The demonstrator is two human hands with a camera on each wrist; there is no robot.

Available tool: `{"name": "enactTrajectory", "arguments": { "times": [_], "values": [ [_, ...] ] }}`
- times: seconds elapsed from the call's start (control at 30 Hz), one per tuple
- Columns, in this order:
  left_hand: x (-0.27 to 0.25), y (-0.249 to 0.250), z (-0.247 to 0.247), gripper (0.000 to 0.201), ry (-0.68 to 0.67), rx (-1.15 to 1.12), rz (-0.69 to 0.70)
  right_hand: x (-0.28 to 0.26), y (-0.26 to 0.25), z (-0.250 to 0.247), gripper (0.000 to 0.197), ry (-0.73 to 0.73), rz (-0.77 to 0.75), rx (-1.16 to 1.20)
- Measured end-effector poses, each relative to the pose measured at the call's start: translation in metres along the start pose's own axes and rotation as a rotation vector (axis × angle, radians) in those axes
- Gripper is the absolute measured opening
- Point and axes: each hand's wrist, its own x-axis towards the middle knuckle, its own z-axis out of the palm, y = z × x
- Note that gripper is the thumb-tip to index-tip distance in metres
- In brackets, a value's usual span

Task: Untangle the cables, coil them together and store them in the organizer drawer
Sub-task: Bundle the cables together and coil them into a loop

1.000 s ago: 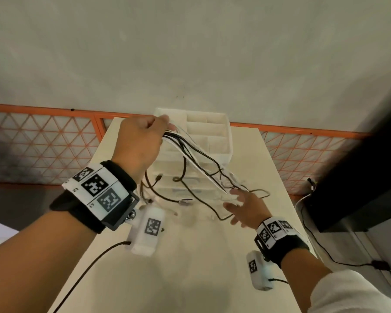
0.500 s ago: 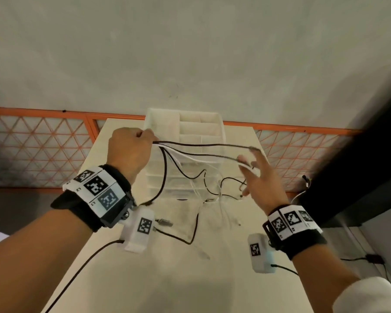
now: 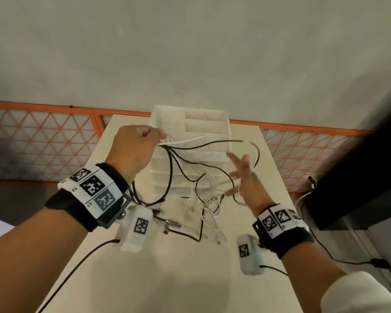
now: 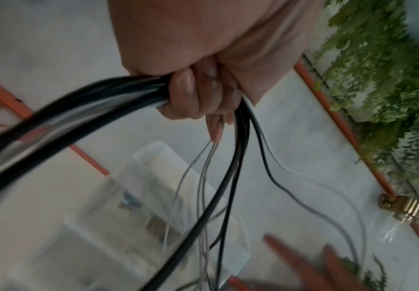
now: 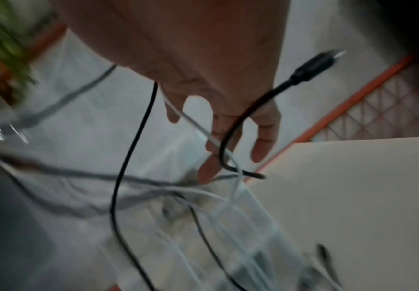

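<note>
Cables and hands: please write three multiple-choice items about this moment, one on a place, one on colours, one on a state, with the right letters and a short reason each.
1. Where is the organizer?
A. at the table's far end
B. on the floor
C. in the right hand

2. Which colours are the cables?
A. red and blue
B. black and white
C. all green

3. How is the left hand?
A. flat on the table
B. open in the air
C. gripping the cables

Key:
1 A, the head view shows it on the table by the far edge.
2 B, black and white strands hang from the fist.
3 C, the left wrist view shows fingers curled round the bundle; the right hand has spread fingers.
</note>
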Motion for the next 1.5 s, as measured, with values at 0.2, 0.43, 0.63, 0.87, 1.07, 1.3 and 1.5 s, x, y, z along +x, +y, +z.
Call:
{"name": "enactTrajectory", "arguments": {
  "times": [0.2, 0.43, 0.63, 0.87, 1.07, 1.3, 1.5],
  "values": [
    [-0.003, -0.024, -0.001, 0.028, 0.097, 0.058, -0.085, 0.002, -0.050, -0.013, 0.062, 0.117, -0.136, 0.527],
    [0.011, -0.018, -0.026, 0.034, 0.311, -0.088, -0.025, 0.000, 0.048, 0.001, 0.081, -0.234, 0.253, -0.589],
    [0.002, -0.004, -0.021, 0.029, 0.220, -0.241, 0.062, -0.002, 0.095, 0.024, 0.083, -0.305, 0.470, -0.297],
    [0.000, 0.004, -0.026, 0.024, 0.162, -0.413, 0.083, 0.010, 0.085, 0.020, 0.120, -0.206, 0.546, -0.209],
    [0.002, 0.007, -0.030, 0.022, 0.178, -0.458, 0.139, 0.010, 0.098, 0.028, 0.139, -0.262, 0.535, -0.329],
    [-0.004, 0.002, -0.024, 0.023, 0.050, -0.273, 0.115, 0.011, 0.052, 0.017, 0.090, -0.351, 0.245, -0.340],
    [-0.024, 0.010, -0.003, 0.023, -0.205, -0.090, 0.144, -0.003, -0.055, 0.022, 0.029, -0.046, -0.314, 0.144]
  ]
}}
